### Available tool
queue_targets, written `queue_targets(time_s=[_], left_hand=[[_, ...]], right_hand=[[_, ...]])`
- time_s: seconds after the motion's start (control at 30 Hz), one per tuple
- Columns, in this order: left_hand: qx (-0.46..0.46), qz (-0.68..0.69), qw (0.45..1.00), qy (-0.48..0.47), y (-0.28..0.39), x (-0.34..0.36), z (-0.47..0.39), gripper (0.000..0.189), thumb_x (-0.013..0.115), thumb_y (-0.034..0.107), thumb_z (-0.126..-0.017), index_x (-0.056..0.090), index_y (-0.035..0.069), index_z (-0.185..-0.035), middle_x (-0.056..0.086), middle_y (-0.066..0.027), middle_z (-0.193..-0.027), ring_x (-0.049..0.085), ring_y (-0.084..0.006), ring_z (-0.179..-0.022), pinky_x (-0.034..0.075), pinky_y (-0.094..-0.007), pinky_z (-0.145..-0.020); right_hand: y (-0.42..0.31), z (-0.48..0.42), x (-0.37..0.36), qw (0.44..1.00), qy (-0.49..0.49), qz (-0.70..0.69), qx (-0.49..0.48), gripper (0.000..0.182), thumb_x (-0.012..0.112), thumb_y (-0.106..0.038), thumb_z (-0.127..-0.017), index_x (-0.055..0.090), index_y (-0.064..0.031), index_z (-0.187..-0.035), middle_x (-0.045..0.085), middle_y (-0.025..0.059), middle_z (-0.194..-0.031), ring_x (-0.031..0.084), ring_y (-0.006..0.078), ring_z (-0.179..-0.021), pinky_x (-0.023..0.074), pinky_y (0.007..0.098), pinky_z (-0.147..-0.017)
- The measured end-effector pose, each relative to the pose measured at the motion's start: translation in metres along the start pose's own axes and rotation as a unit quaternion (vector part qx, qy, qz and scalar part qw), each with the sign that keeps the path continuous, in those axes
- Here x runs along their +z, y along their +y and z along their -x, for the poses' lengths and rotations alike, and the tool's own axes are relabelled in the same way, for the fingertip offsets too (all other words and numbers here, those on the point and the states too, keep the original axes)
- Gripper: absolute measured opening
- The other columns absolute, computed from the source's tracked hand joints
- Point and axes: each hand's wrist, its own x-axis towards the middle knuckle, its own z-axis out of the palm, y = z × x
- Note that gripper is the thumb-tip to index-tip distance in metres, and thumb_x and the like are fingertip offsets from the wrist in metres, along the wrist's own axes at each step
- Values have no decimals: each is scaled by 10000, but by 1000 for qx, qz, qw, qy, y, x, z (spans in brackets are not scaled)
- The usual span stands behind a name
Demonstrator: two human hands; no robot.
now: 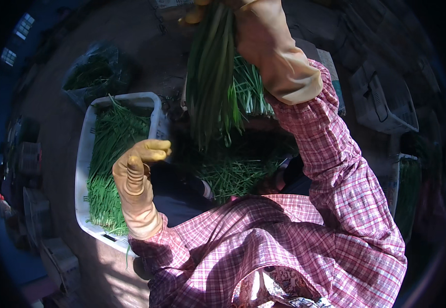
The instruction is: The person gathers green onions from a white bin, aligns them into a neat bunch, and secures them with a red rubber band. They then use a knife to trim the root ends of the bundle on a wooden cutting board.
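Note:
My right hand (pixel 217 7), in a long rubber glove, is raised at the top edge of the view, shut on a bunch of long green stalks (pixel 211 77) that hangs downward. Part of this hand is cut off by the frame. More green stalks with pale ends (pixel 251 88) lie behind the hanging bunch. My left hand (pixel 142 161), gloved too, is held up with its fingers bent and nothing between them. It is over the right side of a white plastic crate (pixel 81 169) filled with green stalks (pixel 111 161).
Loose green stalks (pixel 238 179) lie on the ground between my legs. A clear plastic bag (pixel 92 73) of greens is beyond the crate. At the right are an upright-walled white crate (pixel 384 100) and another crate of greens (pixel 406 192). More containers (pixel 59 261) line the left.

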Motion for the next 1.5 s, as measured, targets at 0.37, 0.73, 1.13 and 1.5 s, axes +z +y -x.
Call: queue_targets(time_s=[0.37, 0.73, 1.13, 1.5], left_hand=[[-130, 702, 699, 32, -37, 97, 1, 623, 603, 475, -1014, 475, 107, -1500, 602, -100, -1327, 557, -221, -1268, 383, -423, -1175], [-217, 222, 919, 242, -140, 100, -24, 421, 785, 153, -916, 639, -27, -1268, 723, -150, -1139, 703, -240, -942, 595, -373, -847], [-251, 389, 886, -16, -197, 87, 7, 721, 753, 289, -919, 456, -48, -1484, 534, -195, -1485, 534, -335, -1363, 475, -494, -1125], [-280, 377, 883, 12, -214, 85, 14, 739, 751, 461, -914, 521, 12, -1454, 614, -189, -1393, 605, -321, -1280, 529, -508, -1046]], right_hand=[[5, 153, 21, 873, -397, 245, -143, 395, 795, -125, -848, 705, 1, -1211, 713, 183, -1143, 654, 410, -1193, 472, 517, -1068], [80, 218, -45, 825, -103, 264, 489, 605, 883, -261, -808, 608, 43, -1253, 716, 135, -979, 686, 199, -839, 542, 308, -706], [109, 261, -82, 808, -16, -28, 588, 216, 719, -216, -968, 702, -4, -1006, 703, 58, -833, 658, 142, -643, 509, 251, -573], [112, 265, -70, 806, -4, 7, 591, 267, 730, -257, -965, 697, 0, -1031, 696, 84, -841, 634, 159, -608, 496, 273, -541]])
